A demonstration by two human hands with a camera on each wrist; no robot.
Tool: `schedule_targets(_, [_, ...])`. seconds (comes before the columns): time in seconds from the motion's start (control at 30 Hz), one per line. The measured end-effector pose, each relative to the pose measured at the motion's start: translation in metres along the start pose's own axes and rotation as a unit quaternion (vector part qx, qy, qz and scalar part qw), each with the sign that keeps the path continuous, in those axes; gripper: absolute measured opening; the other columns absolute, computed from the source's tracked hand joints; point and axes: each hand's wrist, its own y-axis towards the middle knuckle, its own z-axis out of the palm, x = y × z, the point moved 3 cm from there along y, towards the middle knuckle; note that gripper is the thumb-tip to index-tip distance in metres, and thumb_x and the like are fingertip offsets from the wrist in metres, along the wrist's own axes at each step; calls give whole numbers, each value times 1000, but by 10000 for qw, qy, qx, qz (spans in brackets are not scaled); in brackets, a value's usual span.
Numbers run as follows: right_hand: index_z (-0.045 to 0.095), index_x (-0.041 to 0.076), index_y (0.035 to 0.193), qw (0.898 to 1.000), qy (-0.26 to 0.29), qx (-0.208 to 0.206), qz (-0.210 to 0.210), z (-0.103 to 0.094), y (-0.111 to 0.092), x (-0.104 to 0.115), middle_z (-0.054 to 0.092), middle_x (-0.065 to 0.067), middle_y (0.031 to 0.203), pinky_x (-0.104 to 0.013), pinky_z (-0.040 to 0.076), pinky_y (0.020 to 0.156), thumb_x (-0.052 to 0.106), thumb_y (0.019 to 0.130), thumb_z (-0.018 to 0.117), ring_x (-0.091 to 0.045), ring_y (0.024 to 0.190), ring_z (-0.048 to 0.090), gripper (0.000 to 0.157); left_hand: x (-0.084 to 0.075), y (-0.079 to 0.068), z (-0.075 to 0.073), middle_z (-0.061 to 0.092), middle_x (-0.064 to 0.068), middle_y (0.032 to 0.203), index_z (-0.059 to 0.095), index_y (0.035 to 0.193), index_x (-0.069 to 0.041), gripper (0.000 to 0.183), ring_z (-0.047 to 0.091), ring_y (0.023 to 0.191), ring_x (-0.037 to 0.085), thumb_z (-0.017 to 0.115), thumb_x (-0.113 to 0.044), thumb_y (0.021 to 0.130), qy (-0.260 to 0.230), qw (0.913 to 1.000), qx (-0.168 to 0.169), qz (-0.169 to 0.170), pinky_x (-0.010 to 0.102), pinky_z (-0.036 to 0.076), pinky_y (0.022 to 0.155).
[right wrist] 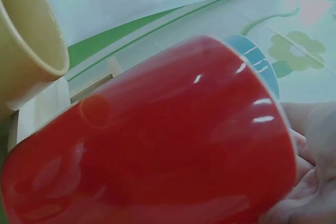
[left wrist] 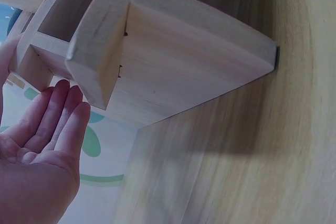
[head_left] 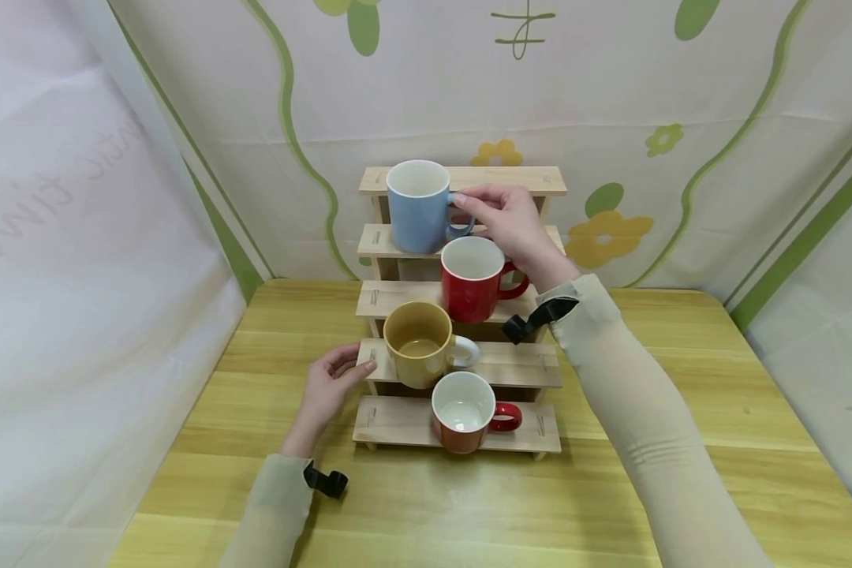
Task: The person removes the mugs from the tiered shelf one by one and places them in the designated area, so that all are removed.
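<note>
A light blue mug with a white inside is upright at the second tier from the top of a stepped wooden rack. My right hand pinches its handle from the right, thumb uppermost. Just below that hand, a red mug on the middle tier fills much of the right wrist view. At the rack's left side, my left hand holds the end of the second-lowest tier, thumb on top. In the left wrist view its other fingers reach up to the board's end from below.
A yellow mug with a white handle stands on the second-lowest tier. On the lowest tier is a reddish-brown mug with a red handle. The rack stands on a wood-grain table, before a printed cloth.
</note>
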Motion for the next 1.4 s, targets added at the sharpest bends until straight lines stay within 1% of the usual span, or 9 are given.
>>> schedule_targets(0.13, [73,6,121,9993,231,-82,-280,-5,-2,7,71,-15,118,-38,61,81,26,97,73,-28,103,71,31,1,-1,0,64,17,127,63,131,2,45,62,115,27,79,-13,92,-22,10000,28,-38,27,56,89])
schedule_targets(0.27, [73,3,119,9976,431,-170,-508,-16,-3,16,71,-17,116,-36,61,77,21,97,73,-29,98,72,29,0,-1,0,64,17,126,63,132,2,45,62,115,27,78,-13,93,-44,10000,23,-26,27,56,89])
schedule_targets(0.47, [72,-2,116,9949,862,-163,-489,-31,-8,25,65,-23,122,-45,58,83,18,94,76,-34,102,71,29,-1,-1,-1,64,17,126,62,132,2,45,61,116,27,78,-12,92,-19,10000,8,-29,27,56,89])
schedule_targets(0.53, [72,-3,116,9941,961,-165,-472,-36,-12,27,64,-24,124,-45,59,82,18,94,76,-34,103,70,30,-1,-1,-1,64,17,127,62,132,1,46,61,116,28,79,-14,92,2,10000,22,-41,27,56,89])
schedule_targets(0.77, [72,-2,114,9932,993,-349,-494,-57,-22,31,69,-20,117,-36,62,74,19,92,78,-30,97,72,31,-1,-1,-3,64,17,127,62,133,2,46,62,116,27,79,-15,92,-50,10000,26,-39,27,56,90])
schedule_targets(0.87, [73,-2,112,9921,1046,-424,-546,-65,-26,30,72,-18,111,-35,62,71,17,92,79,-29,95,73,28,-2,-1,-3,64,17,126,63,132,1,46,63,114,25,79,-14,92,-55,10000,14,-27,27,56,89])
schedule_targets(0.93, [74,-1,110,9919,1039,-462,-575,-70,-28,30,73,-15,108,-35,62,71,17,92,79,-30,95,73,26,-2,-2,-4,64,17,126,63,132,1,45,63,113,24,79,-14,92,-49,10000,-1,-25,27,56,89])
schedule_targets(1.17, [74,-2,113,9917,1068,-496,-522,-89,-38,28,70,-19,113,-38,59,77,18,90,80,-29,97,72,31,-1,-2,-4,65,17,126,63,131,2,45,63,112,20,79,-14,92,3,10000,-16,-44,26,56,89])
schedule_targets(1.4, [74,-2,113,9896,1172,-665,-512,-108,-50,25,72,-14,110,-36,60,75,17,89,81,-25,97,72,32,-2,-4,-4,65,17,126,63,131,2,45,64,112,20,79,-13,92,-1,10000,-36,-57,26,56,89])
